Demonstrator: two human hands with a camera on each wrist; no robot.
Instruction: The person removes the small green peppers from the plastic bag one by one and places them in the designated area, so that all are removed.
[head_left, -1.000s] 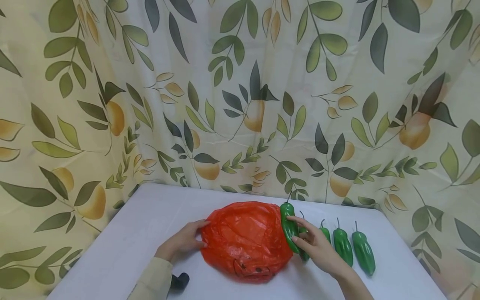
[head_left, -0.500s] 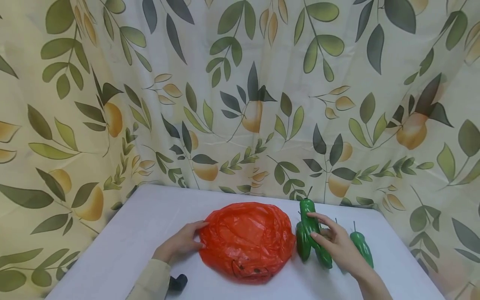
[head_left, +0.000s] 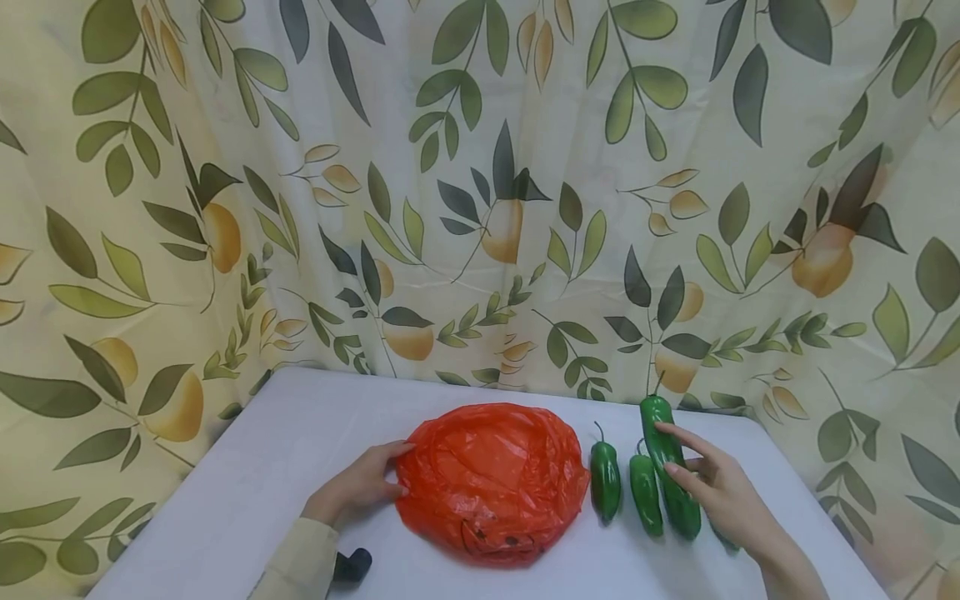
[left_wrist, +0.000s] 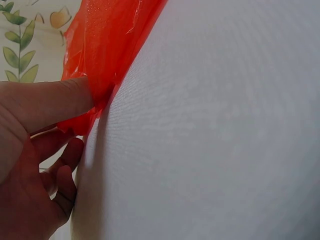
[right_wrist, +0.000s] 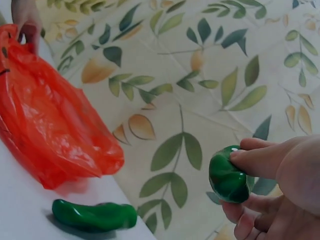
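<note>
In the head view, my left hand point(head_left: 358, 483) pinches the left edge of a red plastic bag point(head_left: 491, 475) that lies rounded and crumpled on the table. Close up in the left wrist view, the thumb presses on the red film point(left_wrist: 112, 45) with fingers behind it. My right hand point(head_left: 716, 483) grips a glossy green pepper point(head_left: 657, 425) between thumb and fingers, stem up, above the row of peppers. The right wrist view shows the held pepper point(right_wrist: 229, 175) end-on, off the table. Other green peppers point(head_left: 605, 482) lie to the bag's right, one largely hidden by my right hand.
A small black object point(head_left: 352, 565) lies by the left sleeve point(head_left: 300, 558), partly covered by it. The white table point(head_left: 322, 408) ends at a leaf-patterned curtain point(head_left: 480, 208) behind and at both sides.
My right hand has carried the pepper rightward, from beside the bag's right edge to over the peppers farther right. The left hand keeps its hold on the bag.
</note>
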